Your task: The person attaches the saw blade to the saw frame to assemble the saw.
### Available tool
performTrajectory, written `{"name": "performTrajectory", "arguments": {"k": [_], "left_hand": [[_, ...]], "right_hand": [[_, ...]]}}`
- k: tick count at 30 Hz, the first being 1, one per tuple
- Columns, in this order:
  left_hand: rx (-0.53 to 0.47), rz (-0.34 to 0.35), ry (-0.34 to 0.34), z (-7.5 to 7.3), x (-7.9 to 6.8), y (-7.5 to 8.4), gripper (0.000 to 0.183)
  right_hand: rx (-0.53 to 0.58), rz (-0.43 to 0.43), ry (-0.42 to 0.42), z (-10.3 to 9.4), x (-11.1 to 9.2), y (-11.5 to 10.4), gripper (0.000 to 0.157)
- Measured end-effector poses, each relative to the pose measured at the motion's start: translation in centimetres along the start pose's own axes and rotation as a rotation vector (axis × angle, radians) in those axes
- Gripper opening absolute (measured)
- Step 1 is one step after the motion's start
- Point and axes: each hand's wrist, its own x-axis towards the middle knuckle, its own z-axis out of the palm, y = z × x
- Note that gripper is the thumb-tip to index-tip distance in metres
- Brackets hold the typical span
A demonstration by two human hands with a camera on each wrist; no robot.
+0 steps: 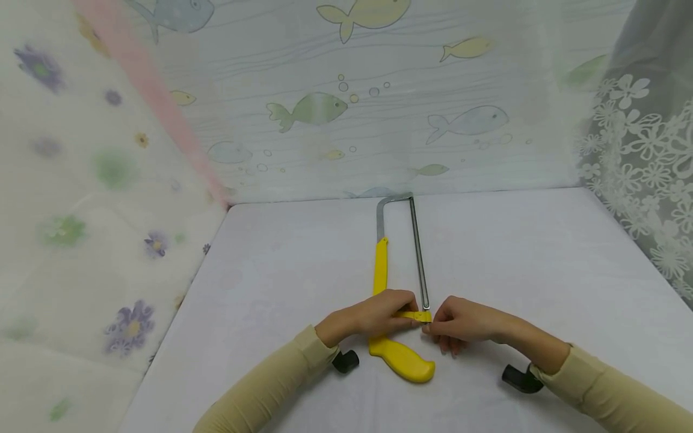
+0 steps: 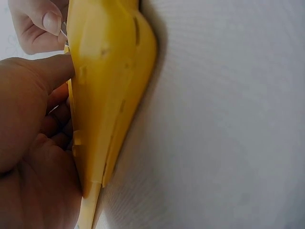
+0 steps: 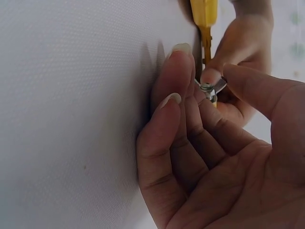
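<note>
A hacksaw with a yellow handle and a grey metal front bow lies on the white table. Its long thin blade runs along the right side. My left hand lies across the yellow frame and grips the short yellow arm at the blade's near end. Close by, the right hand has its thumb and finger at a small metal wing nut, pinching it. The other right fingers curl loosely near the table. In the left wrist view the yellow handle stands large beside the left palm.
The white tabletop spreads around the saw. Behind it hangs a curtain with printed fish. Flowered cloth borders the left, lace the right. A black wrist mount sticks out below the right sleeve.
</note>
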Motion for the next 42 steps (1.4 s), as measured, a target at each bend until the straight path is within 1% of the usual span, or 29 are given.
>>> {"name": "performTrajectory", "arguments": {"k": [5,12,16,22,27,31,37,42], "left_hand": [[-0.005,-0.006,0.003,-0.01,0.00,0.04,0.014],[0.007,0.002,0.009,0.06,-0.01,-0.05,0.014],[0.015,0.010,0.010,0.02,0.01,-0.01,0.014],[0.017,0.012,0.007,-0.07,0.02,0.09,0.013],[0.010,0.009,0.009,0.06,0.08,-0.04,0.014],[0.008,0.003,0.006,0.21,0.14,-0.19,0.014],[-0.004,-0.018,-0.006,0.23,0.10,-0.24,0.013],[-0.007,-0.015,-0.005,0.20,0.10,-0.22,0.012]], "right_hand": [[0.008,0.000,-0.010,-0.29,-0.24,0.27,0.030],[0.001,-0.010,-0.015,-0.66,-0.70,0.08,0.021],[0.001,-0.023,-0.022,-0.73,-0.82,-0.13,0.021],[0.033,-0.042,-0.044,-0.65,-0.70,-0.09,0.020],[0.048,-0.030,-0.059,-0.49,-0.57,-0.09,0.019],[0.049,-0.015,-0.061,-0.36,-0.42,-0.10,0.020],[0.039,-0.005,-0.061,-0.12,-0.17,-0.24,0.031],[0.038,0.015,-0.039,0.02,-0.03,-0.34,0.037]]}}
